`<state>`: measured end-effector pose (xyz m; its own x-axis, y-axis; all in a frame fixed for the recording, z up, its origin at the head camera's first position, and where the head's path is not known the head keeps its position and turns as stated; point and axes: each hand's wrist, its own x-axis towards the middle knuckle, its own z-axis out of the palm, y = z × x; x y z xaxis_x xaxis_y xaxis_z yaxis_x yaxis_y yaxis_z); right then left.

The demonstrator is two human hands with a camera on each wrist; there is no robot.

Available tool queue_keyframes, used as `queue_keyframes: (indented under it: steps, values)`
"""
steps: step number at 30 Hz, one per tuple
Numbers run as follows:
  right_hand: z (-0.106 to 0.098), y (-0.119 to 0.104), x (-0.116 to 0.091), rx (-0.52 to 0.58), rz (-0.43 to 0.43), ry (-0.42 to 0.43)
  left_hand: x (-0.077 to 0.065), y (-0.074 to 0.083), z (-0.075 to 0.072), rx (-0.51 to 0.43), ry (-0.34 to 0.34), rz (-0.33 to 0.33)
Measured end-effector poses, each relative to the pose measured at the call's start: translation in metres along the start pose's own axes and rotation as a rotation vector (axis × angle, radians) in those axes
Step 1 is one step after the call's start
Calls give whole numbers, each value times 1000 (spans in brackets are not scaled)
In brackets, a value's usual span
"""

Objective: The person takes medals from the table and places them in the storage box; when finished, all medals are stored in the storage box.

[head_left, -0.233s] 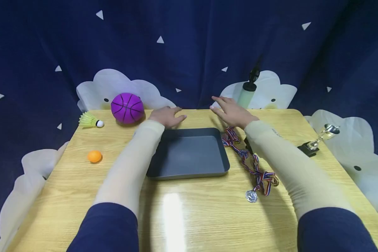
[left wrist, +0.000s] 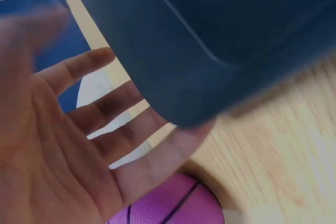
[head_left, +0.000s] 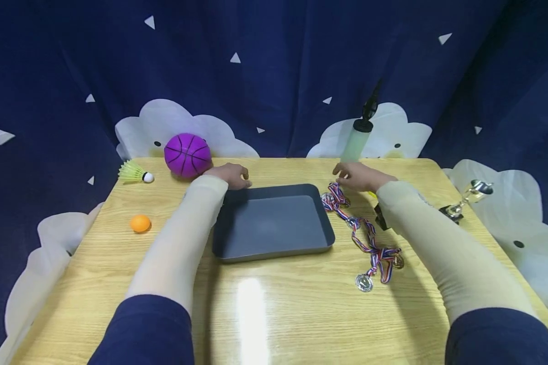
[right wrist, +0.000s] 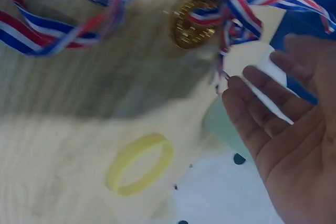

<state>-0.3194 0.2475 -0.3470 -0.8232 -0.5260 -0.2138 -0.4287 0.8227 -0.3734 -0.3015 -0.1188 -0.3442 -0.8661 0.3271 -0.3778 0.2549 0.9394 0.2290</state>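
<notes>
My left hand (head_left: 230,175) hovers at the far left corner of a dark grey tray (head_left: 274,254), right beside a purple toy basketball (head_left: 187,155). In the left wrist view its fingers (left wrist: 152,169) are loosely spread, with fingertips overlapping the tray's corner, and nothing is gripped. My right hand (head_left: 363,176) is over the far end of the medals' striped ribbons (head_left: 367,238), palm empty and fingers relaxed. A gold medal (right wrist: 195,22) and a yellow wristband (right wrist: 139,164) lie near it in the right wrist view.
At the left are a yellow shuttlecock (head_left: 134,173) and an orange ball (head_left: 140,223). A pale green cylinder with a black top (head_left: 357,139) stands at the back. A small trophy (head_left: 470,197) is at the right edge, and a silver medal (head_left: 364,282) lies nearer.
My hands have moved apart and lower, the left one slightly leftward, the right one to the right and nearer me. Their fingers bend more than before. The tray and medals stay put.
</notes>
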Motion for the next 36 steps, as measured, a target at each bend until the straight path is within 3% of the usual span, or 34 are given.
queue_keyframes:
  steps: [5,10,16,21,24,29,32,36]
  values:
    - [14,10,1,66,-47,-23,-11,-2,-1,-18,-70,-9]
    - [26,7,6,31,-91,-39,-13,-3,-2,31,-109,-50]
    - [36,7,8,19,-108,-41,-3,-10,4,64,-51,-58]
    - [29,12,6,172,-16,-11,-3,-18,11,10,16,-57]
    - [19,13,4,253,31,42,-1,-23,15,-70,42,-68]
    - [4,10,2,422,84,141,8,-33,21,-273,26,-108]
    - [-2,8,2,512,85,206,9,-38,24,-401,32,-144]
    - [-10,-1,4,626,62,288,7,-39,27,-495,72,-195]
